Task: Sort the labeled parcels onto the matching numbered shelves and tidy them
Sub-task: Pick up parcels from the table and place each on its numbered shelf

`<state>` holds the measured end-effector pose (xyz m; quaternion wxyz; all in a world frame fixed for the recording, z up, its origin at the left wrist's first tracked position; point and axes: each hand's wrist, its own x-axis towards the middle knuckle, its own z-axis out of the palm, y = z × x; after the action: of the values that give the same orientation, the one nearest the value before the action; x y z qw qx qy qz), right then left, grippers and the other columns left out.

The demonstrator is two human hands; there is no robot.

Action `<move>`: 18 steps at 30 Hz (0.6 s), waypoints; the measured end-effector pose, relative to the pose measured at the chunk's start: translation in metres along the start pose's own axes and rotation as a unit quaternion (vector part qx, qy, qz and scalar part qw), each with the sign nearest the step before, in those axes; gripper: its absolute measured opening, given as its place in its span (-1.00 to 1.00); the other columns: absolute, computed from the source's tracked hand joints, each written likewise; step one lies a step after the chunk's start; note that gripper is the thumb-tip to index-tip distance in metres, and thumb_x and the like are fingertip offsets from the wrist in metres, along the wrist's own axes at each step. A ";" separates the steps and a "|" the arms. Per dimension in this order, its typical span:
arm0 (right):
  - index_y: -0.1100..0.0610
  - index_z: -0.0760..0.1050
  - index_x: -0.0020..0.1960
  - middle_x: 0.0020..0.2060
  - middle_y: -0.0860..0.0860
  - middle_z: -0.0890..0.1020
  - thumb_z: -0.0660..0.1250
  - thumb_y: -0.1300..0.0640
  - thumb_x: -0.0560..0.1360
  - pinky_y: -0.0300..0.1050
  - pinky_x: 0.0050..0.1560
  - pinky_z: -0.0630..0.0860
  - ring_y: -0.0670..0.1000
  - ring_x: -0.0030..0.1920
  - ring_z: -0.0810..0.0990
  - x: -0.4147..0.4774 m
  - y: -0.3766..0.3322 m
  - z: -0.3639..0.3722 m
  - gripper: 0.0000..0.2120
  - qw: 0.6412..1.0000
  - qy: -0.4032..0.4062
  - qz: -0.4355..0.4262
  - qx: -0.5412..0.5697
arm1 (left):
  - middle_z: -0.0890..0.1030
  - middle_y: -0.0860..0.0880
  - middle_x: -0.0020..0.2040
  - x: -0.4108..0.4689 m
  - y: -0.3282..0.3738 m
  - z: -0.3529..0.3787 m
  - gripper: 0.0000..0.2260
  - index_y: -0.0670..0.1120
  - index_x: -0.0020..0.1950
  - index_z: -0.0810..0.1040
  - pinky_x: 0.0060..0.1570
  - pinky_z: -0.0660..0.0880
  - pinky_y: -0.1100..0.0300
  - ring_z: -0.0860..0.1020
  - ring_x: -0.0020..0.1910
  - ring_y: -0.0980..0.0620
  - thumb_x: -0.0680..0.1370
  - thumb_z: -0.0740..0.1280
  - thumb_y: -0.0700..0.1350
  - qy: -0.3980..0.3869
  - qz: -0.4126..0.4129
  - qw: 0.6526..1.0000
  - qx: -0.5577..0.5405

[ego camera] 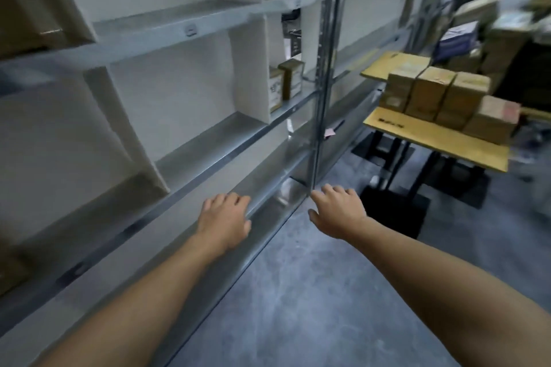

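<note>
The cardboard parcels (441, 98) stand in a tight row on the yellow table (432, 135), well off to my right, I'd guess staged there for picking. My left hand (225, 217) and right hand (337, 208) are both loose and empty, fingers relaxed, low beside the metal shelving (208, 155). Two small boxes (286, 83) stand upright in one bay.
</note>
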<state>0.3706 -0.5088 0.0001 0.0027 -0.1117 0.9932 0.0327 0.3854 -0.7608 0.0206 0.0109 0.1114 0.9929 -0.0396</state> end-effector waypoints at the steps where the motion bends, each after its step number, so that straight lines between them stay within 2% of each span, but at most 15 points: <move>1: 0.04 0.42 0.27 0.19 0.08 0.52 0.16 -0.18 0.60 0.08 0.12 0.42 0.21 0.20 0.52 -0.001 0.026 -0.001 -0.62 1.000 0.001 0.016 -0.001 | 0.42 -0.01 0.38 0.017 0.022 -0.002 -0.55 0.04 0.44 0.30 0.30 0.26 0.02 0.36 0.36 -0.09 0.56 0.20 0.11 0.004 0.016 1.000 0.006; 9: 0.04 0.39 0.29 0.21 0.10 0.49 0.11 -0.17 0.62 0.12 0.16 0.43 0.19 0.22 0.48 -0.015 0.199 -0.003 -0.62 0.993 -0.011 0.120 0.006 | 0.47 0.00 0.31 0.137 0.179 -0.017 -0.56 0.07 0.40 0.34 0.29 0.27 0.02 0.40 0.31 -0.08 0.54 0.21 0.13 0.041 0.121 0.992 -0.013; 18: 0.04 0.39 0.34 0.27 0.09 0.49 0.13 -0.16 0.62 0.13 0.23 0.38 0.20 0.28 0.46 -0.013 0.308 0.008 -0.60 0.977 -0.020 0.211 0.015 | 0.43 0.02 0.35 0.232 0.281 -0.030 -0.55 0.04 0.46 0.28 0.32 0.26 0.03 0.37 0.34 -0.06 0.58 0.18 0.10 0.060 0.216 0.974 -0.042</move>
<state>0.3151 -0.2059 0.0122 0.0172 0.1010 0.9945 0.0204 0.2213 -0.4340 0.0223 -0.0353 0.3252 0.9449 0.0124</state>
